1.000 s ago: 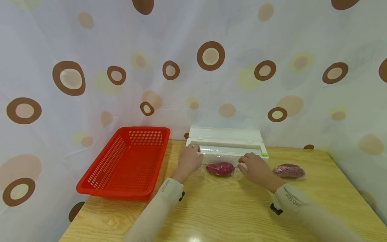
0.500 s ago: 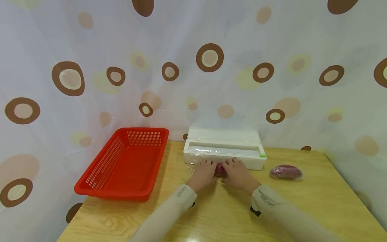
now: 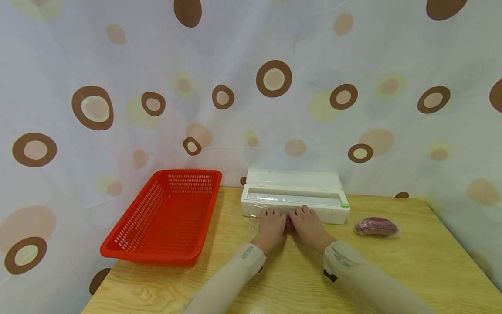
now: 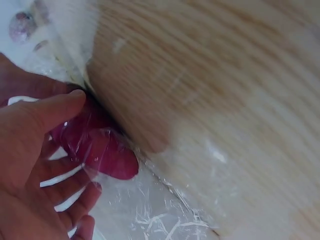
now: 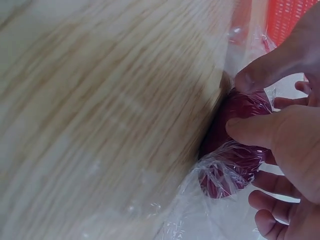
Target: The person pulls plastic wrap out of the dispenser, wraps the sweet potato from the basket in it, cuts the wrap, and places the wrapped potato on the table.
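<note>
A reddish-purple sweet potato (image 3: 289, 224), mostly hidden by the hands in the head view, lies at the front of a white cling film box (image 3: 295, 213). My left hand (image 3: 271, 228) holds its left part, thumb on the near side and fingers beyond, as the left wrist view shows on the sweet potato (image 4: 112, 155). From the right, my right hand (image 3: 307, 227) grips it in the same way, thumb pressed on the dark skin. Clear cling film (image 5: 225, 172) covers the sweet potato and spreads out past its ends in wrinkles.
The box's lid (image 3: 292, 178) is up, with the film roll (image 3: 294, 199) inside and a green slider (image 3: 344, 205) at its right end. A red plastic basket (image 3: 153, 257) stands on the left. Another film-wrapped sweet potato (image 3: 376, 227) lies on the wooden table (image 3: 298, 288) at right.
Both hands were apart at the film on either side of the sweet potato. They have come together onto it, and it is now largely covered by them.
</note>
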Motion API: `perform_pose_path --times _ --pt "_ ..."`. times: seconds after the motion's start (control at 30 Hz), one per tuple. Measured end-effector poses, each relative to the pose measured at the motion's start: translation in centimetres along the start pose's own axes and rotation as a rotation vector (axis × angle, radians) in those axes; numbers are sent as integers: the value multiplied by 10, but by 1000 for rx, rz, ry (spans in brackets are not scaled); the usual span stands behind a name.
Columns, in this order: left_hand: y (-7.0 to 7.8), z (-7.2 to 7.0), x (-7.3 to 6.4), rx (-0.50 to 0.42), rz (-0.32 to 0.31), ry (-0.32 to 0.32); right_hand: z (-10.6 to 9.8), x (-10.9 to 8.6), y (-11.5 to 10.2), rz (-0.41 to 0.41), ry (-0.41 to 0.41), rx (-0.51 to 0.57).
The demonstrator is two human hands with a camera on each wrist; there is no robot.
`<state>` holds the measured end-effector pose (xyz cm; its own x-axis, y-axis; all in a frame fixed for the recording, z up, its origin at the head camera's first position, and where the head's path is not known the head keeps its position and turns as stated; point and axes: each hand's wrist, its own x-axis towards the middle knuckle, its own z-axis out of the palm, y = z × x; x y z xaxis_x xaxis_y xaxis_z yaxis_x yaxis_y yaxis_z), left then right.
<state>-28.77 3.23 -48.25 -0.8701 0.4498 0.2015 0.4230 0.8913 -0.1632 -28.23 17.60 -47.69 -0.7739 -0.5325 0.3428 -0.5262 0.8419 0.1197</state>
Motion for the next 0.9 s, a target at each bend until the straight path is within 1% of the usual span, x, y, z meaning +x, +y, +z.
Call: perform_pose_path --times 0.1,0.17,0.27,0.33,0.43,0.5,0.67,0.77,0.9 --pt "3 -1 3 42 -34 0 1 3 0 -2 15 24" --pt "4 0 5 60 -50 1 1 4 0 -1 7 37" --pt "3 1 7 61 -59 8 1 4 2 3 -21 45" --pt "2 2 6 53 -51 9 1 3 3 5 -38 55" --pt "-2 3 4 18 -33 9 2 1 5 -2 -45 61" --pt "-4 3 3 -15 -26 -7 1 -1 6 -3 -63 73" --pt "-9 4 -2 -138 -37 -49 -2 -4 7 11 -120 114" --pt "-13 1 -3 -202 -48 -59 -2 -2 9 14 -125 135" --pt "-17 -3 -5 -234 -34 -89 -3 -1 12 15 -122 180"
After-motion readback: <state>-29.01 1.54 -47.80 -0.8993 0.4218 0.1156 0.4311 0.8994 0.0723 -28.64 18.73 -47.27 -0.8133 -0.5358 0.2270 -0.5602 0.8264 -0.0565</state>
